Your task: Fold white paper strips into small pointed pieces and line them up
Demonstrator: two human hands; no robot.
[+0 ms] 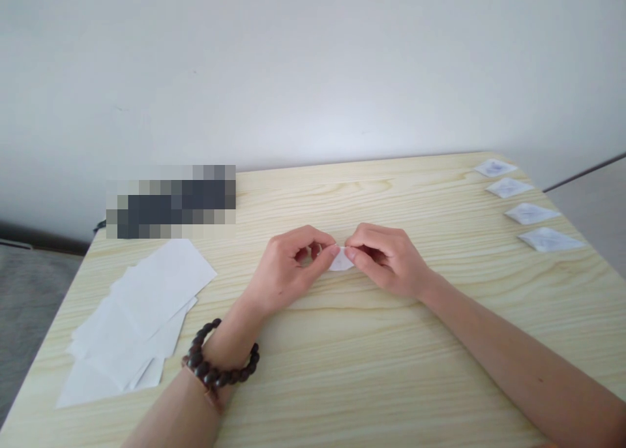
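Over the middle of the table, a small piece of folded white paper (342, 260) is pinched between my two hands. My left hand (297, 260) grips its left end with thumb and forefinger, a dark bead bracelet (215, 373) round that wrist. On the other side, my right hand (386, 257) pinches the right end in the same way. Both sets of fingertips nearly meet at the top edge of the paper. Much of the paper is hidden by the fingers, so its full shape does not show.
Loose white paper sheets (156, 285) lie in an overlapping pile at the left. Several folded white diamond-shaped papers (550, 239) form a column along the right edge. A dark, pixelated object (166, 203) rests at the back left. Behind the wooden table (313, 383) stands a white wall (313, 70).
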